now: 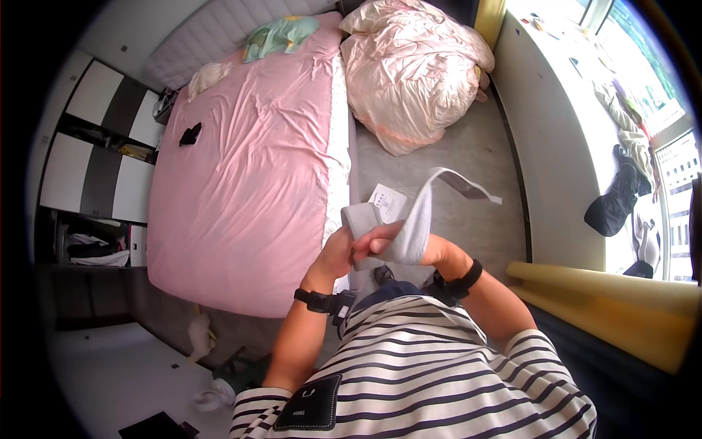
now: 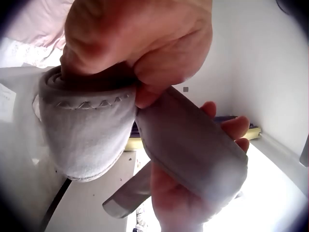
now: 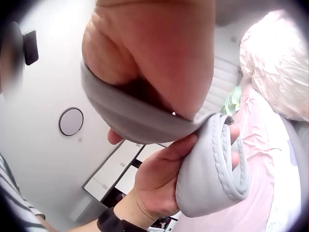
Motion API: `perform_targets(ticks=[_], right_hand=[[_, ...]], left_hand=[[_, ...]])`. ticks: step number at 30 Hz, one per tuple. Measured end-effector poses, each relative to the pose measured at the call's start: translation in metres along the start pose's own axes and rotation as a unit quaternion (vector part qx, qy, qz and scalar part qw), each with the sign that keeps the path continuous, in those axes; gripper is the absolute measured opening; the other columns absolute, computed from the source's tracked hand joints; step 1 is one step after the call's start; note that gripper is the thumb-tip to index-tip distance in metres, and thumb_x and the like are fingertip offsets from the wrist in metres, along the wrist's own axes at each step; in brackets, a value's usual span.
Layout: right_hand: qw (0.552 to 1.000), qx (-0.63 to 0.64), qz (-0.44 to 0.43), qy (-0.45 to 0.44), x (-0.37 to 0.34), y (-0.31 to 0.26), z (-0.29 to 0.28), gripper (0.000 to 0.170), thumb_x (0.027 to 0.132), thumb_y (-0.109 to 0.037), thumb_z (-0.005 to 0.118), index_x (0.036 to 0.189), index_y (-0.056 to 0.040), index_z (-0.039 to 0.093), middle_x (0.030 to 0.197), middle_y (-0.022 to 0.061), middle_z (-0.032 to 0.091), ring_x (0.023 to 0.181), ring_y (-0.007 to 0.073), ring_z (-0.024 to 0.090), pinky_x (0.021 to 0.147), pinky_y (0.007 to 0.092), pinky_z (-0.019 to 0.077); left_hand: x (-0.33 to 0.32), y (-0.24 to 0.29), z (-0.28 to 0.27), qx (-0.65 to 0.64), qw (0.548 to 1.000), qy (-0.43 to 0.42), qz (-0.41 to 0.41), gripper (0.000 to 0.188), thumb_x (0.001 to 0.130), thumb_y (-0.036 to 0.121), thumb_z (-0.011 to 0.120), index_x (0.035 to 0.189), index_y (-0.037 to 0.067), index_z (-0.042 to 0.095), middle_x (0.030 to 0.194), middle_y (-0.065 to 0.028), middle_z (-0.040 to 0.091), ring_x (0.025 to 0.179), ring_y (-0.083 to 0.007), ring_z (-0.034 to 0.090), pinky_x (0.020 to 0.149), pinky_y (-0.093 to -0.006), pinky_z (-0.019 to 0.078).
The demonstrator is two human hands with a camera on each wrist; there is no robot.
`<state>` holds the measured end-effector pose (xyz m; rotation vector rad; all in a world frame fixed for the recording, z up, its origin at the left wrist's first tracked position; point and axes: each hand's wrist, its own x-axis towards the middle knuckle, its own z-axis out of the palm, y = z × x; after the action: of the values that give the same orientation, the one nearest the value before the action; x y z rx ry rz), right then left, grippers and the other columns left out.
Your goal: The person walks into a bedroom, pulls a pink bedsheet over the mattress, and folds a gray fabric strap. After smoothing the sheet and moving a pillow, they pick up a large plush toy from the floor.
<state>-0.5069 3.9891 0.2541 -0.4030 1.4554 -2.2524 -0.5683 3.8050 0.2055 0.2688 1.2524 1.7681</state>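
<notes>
A long, pale grey strap with stitched edges (image 1: 414, 233) is held in front of the body, one part wound into a flat coil (image 1: 361, 218). My left hand (image 1: 336, 252) grips this coil; in the right wrist view, fingertips of the left hand (image 3: 157, 181) show inside the loops. The right hand (image 1: 379, 238) holds the strap beside the coil. In the left wrist view its fingertips (image 2: 236, 126) curl past the strap's edge. The strap wraps across the right hand, hiding part of it, and its loose end (image 1: 468, 185) arches away to the right.
A bed with a pink sheet (image 1: 241, 190) stands at the left, with a small black item (image 1: 191, 134) on it. A bundled quilt (image 1: 413, 66) lies beyond the hands. A white printed sheet (image 1: 387, 199) is below them. A windowsill (image 1: 563, 132) runs along the right.
</notes>
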Motion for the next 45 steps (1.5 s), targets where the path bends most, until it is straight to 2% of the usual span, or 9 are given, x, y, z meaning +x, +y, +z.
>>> perform_targets(ticks=[5, 13, 21, 24, 27, 31, 36, 43, 45], right_hand=[[0.997, 0.066, -0.039, 0.011, -0.009, 0.011, -0.004, 0.023, 0.089, -0.012, 0.051, 0.106, 0.0023, 0.058, 0.097, 0.0091, 0.062, 0.095, 0.015, 0.057, 0.089, 0.0276, 0.0422], [0.996, 0.091, 0.0, -0.007, -0.027, 0.003, 0.002, 0.041, 0.088, -0.038, 0.051, 0.085, 0.0008, 0.065, 0.084, 0.0077, 0.064, 0.111, 0.0252, 0.048, 0.096, 0.0371, 0.0322], [0.975, 0.218, -0.032, 0.008, -0.035, 0.025, -0.014, 0.045, 0.084, -0.04, 0.055, 0.102, 0.0005, 0.057, 0.101, 0.0124, 0.059, 0.112, 0.026, 0.047, 0.098, 0.0367, 0.0326], [0.963, 0.264, -0.038, 0.037, -0.04, 0.032, -0.017, 0.068, 0.078, -0.05, 0.059, 0.122, -0.0011, 0.041, 0.126, 0.0149, 0.043, 0.114, 0.0302, 0.046, 0.094, 0.0397, 0.0381], [0.959, 0.28, 0.053, 0.009, -0.046, 0.028, -0.027, 0.08, 0.076, -0.056, 0.057, 0.128, 0.0005, 0.033, 0.127, 0.0161, 0.042, 0.113, 0.0354, 0.046, 0.088, 0.0442, 0.0425], [0.88, 0.462, 0.047, -0.102, -0.061, 0.058, -0.055, 0.091, 0.074, -0.068, 0.046, 0.135, -0.003, 0.026, 0.13, 0.0205, 0.039, 0.109, 0.0441, 0.046, 0.085, 0.0532, 0.0426], [0.861, 0.508, -0.032, -0.012, -0.078, 0.047, -0.064, 0.097, 0.072, -0.076, 0.034, 0.129, 0.0026, 0.035, 0.131, 0.0218, 0.038, 0.115, 0.0474, 0.038, 0.087, 0.0618, 0.037], [0.948, 0.303, 0.003, 0.098, -0.103, 0.035, -0.079, 0.087, 0.072, -0.063, 0.056, 0.127, 0.0021, 0.038, 0.125, 0.0176, 0.045, 0.116, 0.0434, 0.039, 0.083, 0.0533, 0.0447], [0.977, 0.163, 0.11, 0.084, -0.103, 0.028, -0.085, 0.065, 0.073, -0.041, 0.065, 0.119, 0.0004, 0.047, 0.112, 0.0128, 0.055, 0.103, 0.0285, 0.052, 0.08, 0.0369, 0.0476]], left_hand=[[0.0, 0.023, 0.011, -0.083, 0.99, 0.11, 0.008, 0.04, 0.091, 0.033, 0.04, 0.109, -0.001, 0.052, 0.1, -0.0091, 0.059, 0.088, -0.0173, 0.058, 0.079, -0.0297, 0.0458], [-0.008, 0.052, -0.023, -0.265, 0.954, 0.098, 0.097, 0.048, 0.09, 0.035, 0.035, 0.119, -0.001, 0.045, 0.117, -0.0195, 0.051, 0.106, -0.0295, 0.051, 0.092, -0.0407, 0.0398], [-0.034, 0.084, -0.015, -0.307, 0.927, 0.085, 0.198, 0.049, 0.085, 0.029, 0.046, 0.123, -0.001, 0.041, 0.127, -0.0182, 0.043, 0.116, -0.0282, 0.042, 0.099, -0.0408, 0.0306], [-0.03, 0.075, -0.047, -0.082, 0.936, 0.245, 0.241, 0.045, 0.085, 0.019, 0.049, 0.124, 0.0, 0.039, 0.122, -0.0139, 0.047, 0.11, -0.0234, 0.046, 0.096, -0.0382, 0.0338], [-0.03, 0.083, -0.076, -0.098, 0.917, 0.276, 0.27, 0.042, 0.083, 0.011, 0.052, 0.122, 0.001, 0.04, 0.117, -0.0116, 0.049, 0.106, -0.0211, 0.048, 0.093, -0.0371, 0.0372], [-0.034, 0.101, -0.107, -0.088, 0.894, 0.301, 0.32, 0.04, 0.084, 0.011, 0.053, 0.122, 0.005, 0.042, 0.115, -0.0093, 0.051, 0.107, -0.0219, 0.049, 0.093, -0.0375, 0.0382], [-0.043, 0.124, -0.124, -0.104, 0.858, 0.359, 0.353, 0.036, 0.083, 0.016, 0.057, 0.116, 0.005, 0.047, 0.112, -0.0068, 0.054, 0.104, -0.0205, 0.05, 0.091, -0.0369, 0.0396], [-0.046, 0.147, -0.095, -0.09, 0.861, 0.325, 0.382, 0.041, 0.085, 0.017, 0.054, 0.122, 0.004, 0.043, 0.118, -0.0081, 0.051, 0.11, -0.0213, 0.047, 0.095, -0.0372, 0.036], [-0.045, 0.149, -0.095, -0.089, 0.866, 0.303, 0.387, 0.042, 0.084, 0.016, 0.055, 0.122, 0.003, 0.041, 0.118, -0.0097, 0.05, 0.109, -0.0229, 0.047, 0.094, -0.0387, 0.0369]])
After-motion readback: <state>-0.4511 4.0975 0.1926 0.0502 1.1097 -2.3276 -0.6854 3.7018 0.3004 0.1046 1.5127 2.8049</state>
